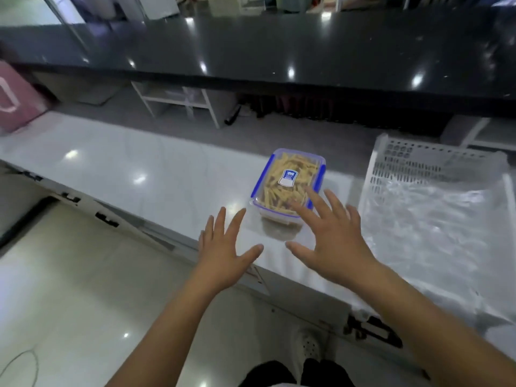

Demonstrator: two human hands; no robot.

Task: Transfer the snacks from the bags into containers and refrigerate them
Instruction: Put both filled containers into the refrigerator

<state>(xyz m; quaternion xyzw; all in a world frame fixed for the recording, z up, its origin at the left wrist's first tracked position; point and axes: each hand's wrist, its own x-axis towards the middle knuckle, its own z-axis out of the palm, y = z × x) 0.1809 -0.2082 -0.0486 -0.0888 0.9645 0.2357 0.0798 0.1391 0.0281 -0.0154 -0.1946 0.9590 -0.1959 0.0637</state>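
Snacks point(282, 185), pale yellow sticks, are lying inside a clear rectangular container point(287, 188) just right of the frame's centre. A lid with blue clips point(321, 177) along its edges and a white-and-blue label point(288, 178) on top is covering the container, which is resting on the white glossy counter point(139, 177). The person's left hand point(226, 252) is hovering below and to the left of the container, palm down, fingers spread wide, gripping nothing and not touching the box. The right hand point(332, 241) is reaching in from the lower right, likewise flat and splayed, empty; its fingertips point(308, 189) are overlapping the container's near right corner in the picture, though whether they are touching the lid cannot be told. At the right of the frame, a white perforated basket point(396, 160) is sitting on the counter with a crumpled clear plastic bag point(432, 233) lying in it. Across the upper part of the frame, a dark polished countertop point(279, 51) is reflecting ceiling lights. At the bottom centre, a white shoe point(307, 344) is showing on the pale floor.
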